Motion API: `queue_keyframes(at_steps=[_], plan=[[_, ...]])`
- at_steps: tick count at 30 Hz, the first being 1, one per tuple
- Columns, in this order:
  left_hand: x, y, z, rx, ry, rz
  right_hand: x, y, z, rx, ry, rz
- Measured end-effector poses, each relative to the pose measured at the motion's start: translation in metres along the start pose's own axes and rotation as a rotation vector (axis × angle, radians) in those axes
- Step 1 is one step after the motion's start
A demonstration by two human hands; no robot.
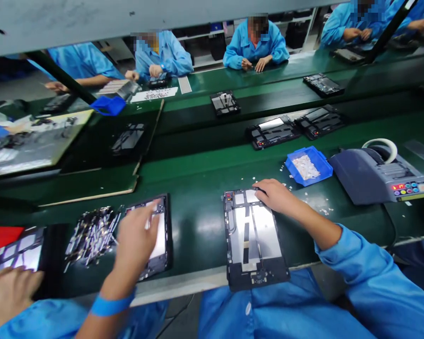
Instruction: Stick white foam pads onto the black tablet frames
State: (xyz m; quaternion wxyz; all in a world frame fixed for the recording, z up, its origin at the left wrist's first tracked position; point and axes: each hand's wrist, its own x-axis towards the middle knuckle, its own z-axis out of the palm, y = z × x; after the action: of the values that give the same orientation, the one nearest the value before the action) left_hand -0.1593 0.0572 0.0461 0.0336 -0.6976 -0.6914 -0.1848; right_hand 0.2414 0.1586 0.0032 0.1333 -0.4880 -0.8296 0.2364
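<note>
My right hand [277, 195] grips the upper right edge of an opened tablet [238, 235], its fingers curled at the rim. The tablet shows silver battery panels and a black lower end, which juts over the table's front edge. My left hand [136, 238], with a blue wristband, is over a second opened tablet [162, 245] to the left. Motion smears its fingers, so I cannot tell whether they hold anything. Left of that hand lies a pile of thin shiny strips [93, 235].
A blue tray [309, 165] of small white pieces and a tape dispenser [378, 174] stand at right. Several opened tablets [273, 131] lie farther back. At far left, a co-worker's hand [12, 292] is by another tablet [24, 249]. Other people in blue sit across the bench.
</note>
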Motion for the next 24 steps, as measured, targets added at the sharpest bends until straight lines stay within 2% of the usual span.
queue_keyframes(at_steps=[2, 4, 5, 7, 9, 14, 16, 18, 20, 22, 24], plan=[[0.022, 0.057, 0.017, -0.119, -0.181, 0.32, -0.001, 0.0, 0.0, -0.012, 0.0, -0.001], [0.047, 0.104, 0.034, -0.096, -0.287, 0.519, -0.002, -0.001, 0.0, -0.025, -0.002, 0.003], [0.058, 0.119, 0.041, -0.096, -0.318, 0.584, -0.003, 0.0, 0.0, -0.03, -0.003, 0.004], [0.075, 0.133, 0.052, -0.075, -0.36, 0.667, -0.004, 0.0, -0.001, -0.036, -0.003, 0.004], [0.083, 0.13, 0.057, -0.04, -0.357, 0.7, -0.006, -0.001, -0.002, -0.038, 0.018, 0.007], [0.069, 0.106, 0.066, -0.092, -0.182, 0.688, 0.0, -0.027, -0.005, 0.056, 0.19, -0.025], [0.057, 0.105, 0.071, -0.182, -0.106, 0.637, 0.009, -0.046, -0.002, 0.209, 0.137, -0.096], [0.046, 0.108, 0.075, -0.283, -0.072, 0.538, 0.019, -0.062, 0.003, 0.368, 0.03, -0.101], [0.036, 0.114, 0.077, -0.394, -0.07, 0.414, 0.028, -0.072, 0.009, 0.48, -0.031, -0.025], [0.028, 0.122, 0.076, -0.518, -0.06, 0.279, 0.032, -0.075, 0.015, 0.548, -0.022, 0.062], [0.02, 0.13, 0.074, -0.67, -0.051, 0.125, 0.033, -0.074, 0.018, 0.576, 0.009, 0.084]])
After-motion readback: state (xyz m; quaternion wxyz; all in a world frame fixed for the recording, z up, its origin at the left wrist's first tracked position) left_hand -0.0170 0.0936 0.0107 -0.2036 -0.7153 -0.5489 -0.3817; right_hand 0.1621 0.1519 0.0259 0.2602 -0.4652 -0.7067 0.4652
